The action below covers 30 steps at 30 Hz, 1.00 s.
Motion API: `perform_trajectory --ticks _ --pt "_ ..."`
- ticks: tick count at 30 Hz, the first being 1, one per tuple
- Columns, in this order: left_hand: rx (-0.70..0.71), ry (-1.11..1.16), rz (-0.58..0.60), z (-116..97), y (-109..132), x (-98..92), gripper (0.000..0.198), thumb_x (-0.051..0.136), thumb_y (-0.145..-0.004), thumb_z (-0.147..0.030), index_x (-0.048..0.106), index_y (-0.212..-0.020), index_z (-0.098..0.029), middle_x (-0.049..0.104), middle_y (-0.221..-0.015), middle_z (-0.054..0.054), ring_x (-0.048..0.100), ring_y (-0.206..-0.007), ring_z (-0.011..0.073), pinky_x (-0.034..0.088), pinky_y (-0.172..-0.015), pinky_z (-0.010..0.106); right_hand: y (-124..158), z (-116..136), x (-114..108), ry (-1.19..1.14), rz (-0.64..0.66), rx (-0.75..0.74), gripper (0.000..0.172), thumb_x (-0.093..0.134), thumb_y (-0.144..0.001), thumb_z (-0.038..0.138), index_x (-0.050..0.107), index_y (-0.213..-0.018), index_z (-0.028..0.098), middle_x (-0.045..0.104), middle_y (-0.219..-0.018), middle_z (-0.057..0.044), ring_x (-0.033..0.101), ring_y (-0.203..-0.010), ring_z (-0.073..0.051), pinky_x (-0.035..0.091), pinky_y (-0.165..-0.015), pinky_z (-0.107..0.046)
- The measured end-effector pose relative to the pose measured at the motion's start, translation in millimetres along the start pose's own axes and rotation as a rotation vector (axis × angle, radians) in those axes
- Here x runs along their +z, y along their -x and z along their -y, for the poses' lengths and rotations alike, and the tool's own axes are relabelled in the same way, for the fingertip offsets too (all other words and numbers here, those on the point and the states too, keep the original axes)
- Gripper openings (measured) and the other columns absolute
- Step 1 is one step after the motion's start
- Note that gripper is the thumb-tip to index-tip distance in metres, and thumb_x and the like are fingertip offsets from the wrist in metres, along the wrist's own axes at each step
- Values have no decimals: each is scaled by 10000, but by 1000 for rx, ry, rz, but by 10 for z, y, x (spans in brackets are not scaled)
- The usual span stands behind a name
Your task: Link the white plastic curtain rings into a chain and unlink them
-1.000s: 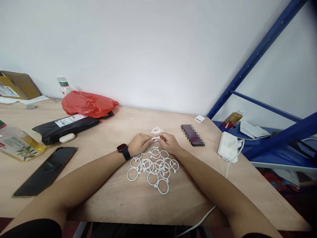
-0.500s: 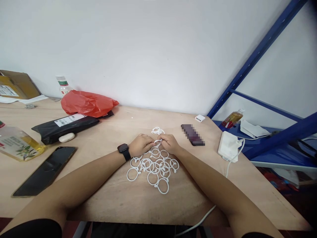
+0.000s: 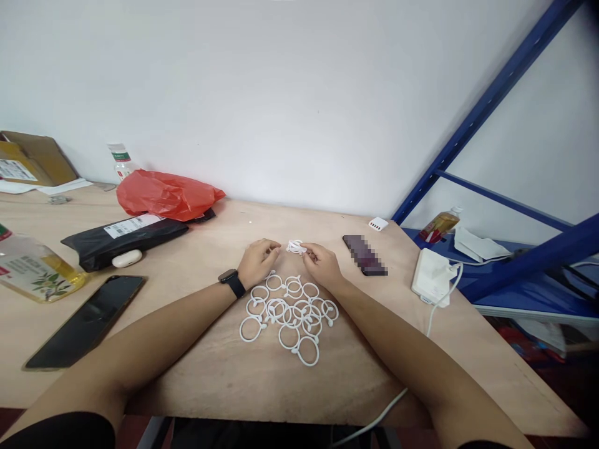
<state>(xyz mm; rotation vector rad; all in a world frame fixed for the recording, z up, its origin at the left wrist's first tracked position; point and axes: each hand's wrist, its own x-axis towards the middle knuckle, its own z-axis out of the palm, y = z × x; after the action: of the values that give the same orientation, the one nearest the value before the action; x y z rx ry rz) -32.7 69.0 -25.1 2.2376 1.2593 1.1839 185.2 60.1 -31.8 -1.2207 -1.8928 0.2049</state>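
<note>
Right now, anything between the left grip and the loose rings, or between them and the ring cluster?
Nothing visible blocks the left grip from the loose rings; only tabletop separates those from the ring cluster, with the right grip beside it.

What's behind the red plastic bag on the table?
A pale plastic bottle with a green band: its top shows above the bag, toward picture left; its base is covered. Anything else behind can't be seen.
</note>
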Motion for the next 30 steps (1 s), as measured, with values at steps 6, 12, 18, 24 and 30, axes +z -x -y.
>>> perform_trajectory --ticks 6,12,18,24,30 --pt "58 -175 242 -95 54 10 106 625 -705 -223 697 -781 -209 712 -928 34 591 -921 246 409 -891 416 -32 -55 -7 83 40 46 402 545 -764 157 678 -1137 222 704 -780 5 607 -661 -152 474 -672 -254" --pt "115 -172 345 -93 84 20 103 654 -674 -209 670 -776 -208 681 -1054 32 562 -1000 256 352 -929 428 0 -41 2 13 78 30 292 529 -798 193 723 -1015 207 701 -738 -5 602 -632 -146 460 -632 -245" --pt "133 -148 317 -50 66 49 88 590 -770 -204 658 -826 -212 696 -1015 25 580 -990 232 344 -938 415 27 -40 10 -34 115 -27 265 527 -833 195 729 -1004 209 719 -767 -16 616 -631 -140 462 -617 -238" --pt "90 -80 141 -72 50 19 106 550 -859 -244 645 -882 -202 719 -916 17 614 -921 207 357 -920 401 34 -9 -40 -96 176 -79 246 564 -869 275 709 -1052 197 739 -872 -42 643 -684 -140 481 -650 -238" --pt "152 -73 24 -71 58 7 114 568 -880 -265 664 -878 -204 734 -893 11 638 -893 187 377 -896 378 27 37 -60 -105 278 -260 213 604 -840 304 697 -994 189 709 -796 -33 599 -641 -140 459 -628 -250"
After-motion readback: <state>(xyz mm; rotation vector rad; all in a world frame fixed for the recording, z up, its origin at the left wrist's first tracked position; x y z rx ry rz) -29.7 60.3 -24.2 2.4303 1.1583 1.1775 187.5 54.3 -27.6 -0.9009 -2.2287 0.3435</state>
